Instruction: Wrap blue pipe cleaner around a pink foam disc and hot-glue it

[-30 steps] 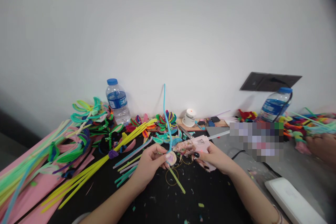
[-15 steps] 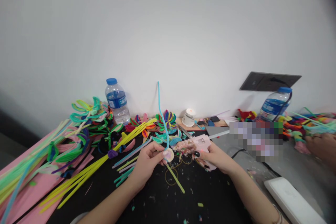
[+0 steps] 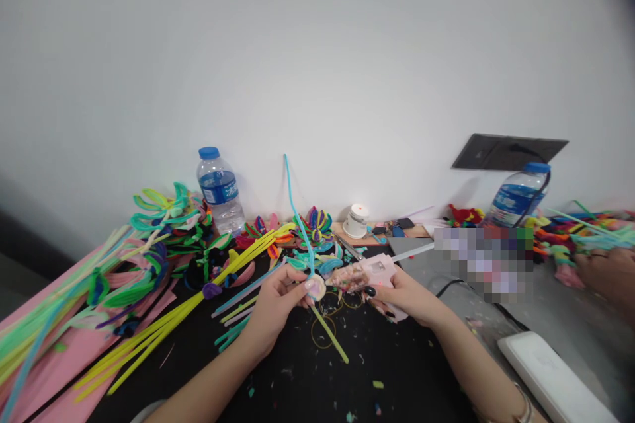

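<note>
My left hand (image 3: 288,291) pinches a small round cream-coloured piece (image 3: 315,287) with a pale violet middle. From it a long blue pipe cleaner (image 3: 297,215) rises, bent and leaning left. A yellow-green pipe cleaner (image 3: 331,336) slants down below the same fingers; whether it joins the round piece cannot be made out. My right hand (image 3: 404,294) is wrapped round a pink hot glue gun (image 3: 380,271), its nozzle end at the right edge of the round piece. A whitish glue stick (image 3: 414,252) juts from the gun's back.
Pipe-cleaner flowers and yellow pipe cleaners (image 3: 163,334) lie at left, beside a water bottle (image 3: 221,192). A white cup-like container (image 3: 356,221) and scissors (image 3: 351,248) are behind my hands. At right are another bottle (image 3: 516,198), a white power strip (image 3: 550,373) and another person's hand (image 3: 608,277).
The top of the blue pipe cleaner has tilted left, and the round piece has shifted slightly left and up. The glue gun stays close to it, almost unmoved.
</note>
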Demonstrator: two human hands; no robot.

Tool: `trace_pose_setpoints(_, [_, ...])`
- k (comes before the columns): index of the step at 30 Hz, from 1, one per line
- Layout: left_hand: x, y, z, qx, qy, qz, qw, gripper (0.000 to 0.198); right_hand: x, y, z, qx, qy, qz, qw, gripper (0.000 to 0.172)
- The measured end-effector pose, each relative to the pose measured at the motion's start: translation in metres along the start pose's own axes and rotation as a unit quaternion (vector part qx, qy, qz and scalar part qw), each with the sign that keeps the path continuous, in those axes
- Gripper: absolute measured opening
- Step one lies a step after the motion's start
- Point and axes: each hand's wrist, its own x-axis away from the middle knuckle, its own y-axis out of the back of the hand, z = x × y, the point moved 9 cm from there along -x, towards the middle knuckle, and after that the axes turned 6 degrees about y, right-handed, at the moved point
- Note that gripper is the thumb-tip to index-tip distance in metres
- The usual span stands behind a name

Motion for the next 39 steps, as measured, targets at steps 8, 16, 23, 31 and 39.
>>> trace_pose_setpoints(8, [0.000,0.000,-0.002,-0.008,-0.005,-0.003,1.000,0.018,0.003,0.001,0.002,-0.018,-0.011,0.005,1.000,0.042])
trace_pose_setpoints(16, [0.002,-0.010,-0.004,-0.022,0.003,0.028,0.999,0.021,0.002,0.002,0.003,-0.017,0.000,-0.008,1.000,0.041])
trace_pose_setpoints(23, [0.002,-0.013,0.000,-0.015,0.007,0.053,0.998,0.019,0.002,-0.004,0.010,-0.015,-0.004,0.004,1.000,0.044])
trace_pose_setpoints(31, [0.003,-0.014,0.000,-0.007,0.010,0.050,0.999,0.021,0.003,0.000,0.001,-0.001,-0.021,-0.007,1.000,0.039])
trace_pose_setpoints(39, [0.002,-0.014,0.000,-0.002,0.009,0.048,0.999,0.022,0.003,-0.002,0.005,0.002,-0.010,0.001,1.000,0.040])
